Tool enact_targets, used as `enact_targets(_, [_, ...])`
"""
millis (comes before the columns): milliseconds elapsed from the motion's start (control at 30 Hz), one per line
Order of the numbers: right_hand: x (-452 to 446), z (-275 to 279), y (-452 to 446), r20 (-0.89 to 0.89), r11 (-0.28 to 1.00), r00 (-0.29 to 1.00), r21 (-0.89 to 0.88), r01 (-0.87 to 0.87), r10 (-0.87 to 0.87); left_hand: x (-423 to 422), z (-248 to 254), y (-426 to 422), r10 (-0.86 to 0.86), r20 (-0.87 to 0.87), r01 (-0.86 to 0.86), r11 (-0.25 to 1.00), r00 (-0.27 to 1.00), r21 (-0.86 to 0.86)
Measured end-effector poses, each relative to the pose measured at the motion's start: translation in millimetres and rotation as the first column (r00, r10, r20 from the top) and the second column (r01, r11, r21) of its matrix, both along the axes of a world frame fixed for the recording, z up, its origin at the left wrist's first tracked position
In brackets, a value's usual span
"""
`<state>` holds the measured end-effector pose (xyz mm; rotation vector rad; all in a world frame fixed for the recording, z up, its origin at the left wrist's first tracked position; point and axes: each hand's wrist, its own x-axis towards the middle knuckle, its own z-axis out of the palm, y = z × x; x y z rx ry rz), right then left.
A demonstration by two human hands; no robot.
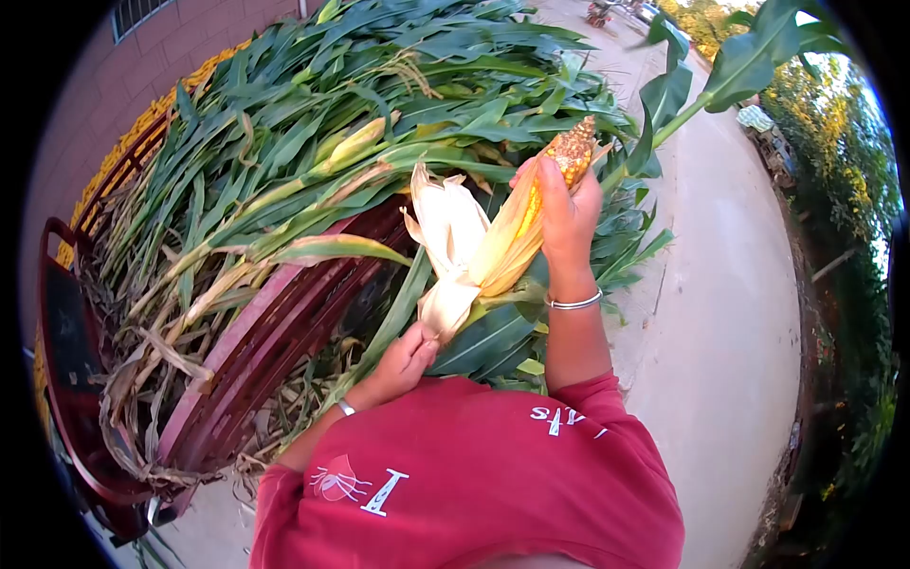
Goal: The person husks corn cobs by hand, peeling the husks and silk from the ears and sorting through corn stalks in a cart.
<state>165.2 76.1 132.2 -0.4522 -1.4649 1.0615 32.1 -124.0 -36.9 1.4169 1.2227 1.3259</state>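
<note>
An ear of corn (533,207) is tilted up to the right in front of me, yellow kernels showing along one side and at its ragged brown tip. My right hand (569,204) is closed around its upper part, just below that tip. Pale dry husk (450,223) is peeled away to the left and stands off the ear. At the lower end, where husk and stem meet, the fingers of my left hand (408,356) are pinched on the ear's base. Green corn leaves lie behind and beneath it.
Cut corn stalks (360,85) are heaped over a dark red metal cart frame (275,332) on the left. More yellow ears (142,123) line the brick wall (114,81). A concrete road (730,332) runs along the right, bordered by shrubs (844,180).
</note>
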Motion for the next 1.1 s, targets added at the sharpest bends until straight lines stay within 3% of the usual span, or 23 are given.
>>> enact_targets(100, [-18.1, -22.8, -3.2, 0.041, 1.000, 0.999, -0.020, -0.019, 0.020, -9.0, -31.0, -4.9, 0.032, 0.098, -0.023, 0.995, 0.995, -0.097])
enact_targets(167, [-27.6, -24.8, -0.8, 0.093, 0.998, 0.995, 0.059, 0.021, -0.026, -12.6, -25.8, -6.5, 0.042, 0.067, -0.034, 0.992, 0.997, -0.119])
enact_targets(300, [-28.7, -18.0, -11.2, 0.022, 0.989, 0.990, 0.041, -0.142, 0.141, -20.1, -12.9, -4.6, 0.009, 0.034, -0.006, 0.995, 0.999, -0.101])
enact_targets(367, [-22.0, -16.1, -13.2, 0.040, 0.982, 0.983, 0.052, -0.180, 0.178, -27.9, 0.4, -4.1, -0.112, 0.226, 0.168, 0.955, 0.968, -0.244])
enact_targets(400, [-18.8, -16.3, -13.8, -0.018, 0.963, 0.965, 0.075, -0.259, 0.262, -35.0, 7.1, -3.2, -0.167, 0.429, 0.300, 0.917, 0.888, -0.265])
enact_targets(433, [-14.8, -16.6, -15.6, -0.073, 0.937, 0.937, 0.100, -0.334, 0.341, -36.1, 24.2, -0.7, -0.172, 0.429, 0.302, 0.918, 0.887, -0.256])
enact_targets(567, [-4.5, -19.4, -28.2, -0.075, 0.924, 0.927, 0.137, -0.356, 0.368, -33.2, 106.6, 24.7, 0.045, 0.164, -0.050, 0.998, 0.985, 0.030])
enact_targets(633, [2.7, -23.4, -26.8, -0.111, 0.898, 0.894, 0.130, -0.421, 0.435, -29.8, 152.6, 42.6, 0.076, 0.005, -0.076, 0.980, 0.997, 0.184])
enact_targets(667, [3.9, -20.5, -31.5, -0.117, 0.914, 0.909, 0.126, -0.385, 0.399, -26.5, 170.9, 52.0, 0.075, 0.008, -0.075, 0.979, 0.997, 0.192])
enact_targets(733, [5.7, -17.8, -37.2, -0.104, 0.935, 0.934, 0.143, -0.325, 0.341, -17.3, 197.7, 69.8, 0.080, -0.207, 0.006, 0.923, 0.975, 0.385])
enact_targets(833, [2.0, -5.9, -46.9, -0.156, 0.933, 0.923, 0.127, -0.335, 0.353, -4.8, 212.9, 86.1, -0.014, -0.245, 0.115, 0.909, 0.969, 0.400])
enact_targets(900, [4.6, -3.5, -48.0, -0.165, 0.917, 0.903, 0.091, -0.388, 0.398, -3.2, 219.2, 90.4, -0.056, -0.151, 0.107, 0.928, 0.987, 0.358])
enact_targets(967, [7.2, -10.8, -43.0, -0.085, 0.943, 0.946, 0.150, -0.298, 0.313, -9.6, 226.5, 94.1, -0.090, -0.219, 0.142, 0.962, 0.972, 0.233])
enact_targets(1100, [13.1, -13.4, -43.3, -0.031, 0.948, 0.961, 0.174, -0.267, 0.276, -13.1, 243.0, 94.0, -0.109, -0.360, 0.190, 0.962, 0.927, 0.197])
